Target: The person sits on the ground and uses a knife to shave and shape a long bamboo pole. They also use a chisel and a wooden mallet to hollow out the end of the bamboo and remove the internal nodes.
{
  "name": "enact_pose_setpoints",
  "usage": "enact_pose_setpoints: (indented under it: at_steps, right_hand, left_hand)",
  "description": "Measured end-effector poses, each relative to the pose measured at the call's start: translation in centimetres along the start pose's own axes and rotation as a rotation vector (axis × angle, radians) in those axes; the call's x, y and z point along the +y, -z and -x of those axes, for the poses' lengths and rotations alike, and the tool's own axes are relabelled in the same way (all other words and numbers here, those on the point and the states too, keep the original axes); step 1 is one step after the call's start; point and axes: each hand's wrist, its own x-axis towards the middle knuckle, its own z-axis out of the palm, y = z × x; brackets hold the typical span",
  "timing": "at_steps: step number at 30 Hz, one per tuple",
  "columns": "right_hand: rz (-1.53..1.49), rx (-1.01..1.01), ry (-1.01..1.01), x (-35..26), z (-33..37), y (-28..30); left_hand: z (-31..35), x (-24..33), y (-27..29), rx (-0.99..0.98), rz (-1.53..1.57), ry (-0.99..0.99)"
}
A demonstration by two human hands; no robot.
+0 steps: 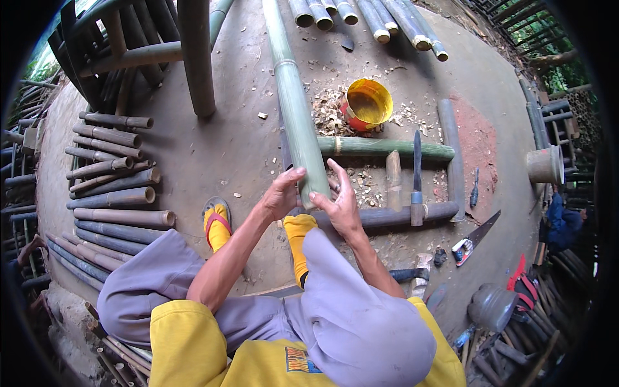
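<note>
Holding at the near end of a long green bamboo pole [296, 109], the two hands stand one on each side of it, so the pole lies between them rather than off to either side. Its long axis runs straight away from the person, leaning slightly left, and the far end passes out of view at the top. The left hand [281, 195] touches the left edge with bent fingertips; the right hand [342, 201] lays its thumb on the upper face, nearer the cut end, while its forefinger stretches forward, clear of the right side. The underside is hidden, so I cannot tell whether either hand is closed firmly around it. A green crosspiece [387, 148] goes off rightward from beside the pole, roughly square to it. A long-bladed knife [417, 161] lies across that crosspiece, well apart from the right hand, and a yellow bucket [367, 103] stands beyond on the ground [248, 77].
</note>
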Motion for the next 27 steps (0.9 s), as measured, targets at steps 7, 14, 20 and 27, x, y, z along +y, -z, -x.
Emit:
enact_pose_setpoints:
  at_steps: [7,14,20,27]
  right_hand:
    - [0.107,0.147,0.175,0.8,-0.1,-1.8]
    - [0.46,0.084,0.049,5.4,2.9,0.6]
    - [0.46,0.157,-0.074,8.7,7.0,2.2]
    - [0.441,0.139,-0.136,13.9,10.8,4.7]
  left_hand:
    - [-2.2,4.7,0.5,0.395,0.067,-0.255]
    - [-9.3,12.6,3.1,0.599,-0.154,-0.426]
    - [-13.7,17.9,6.2,0.718,-0.12,-0.498]
    - [-14.7,19.8,5.1,0.718,-0.04,-0.628]
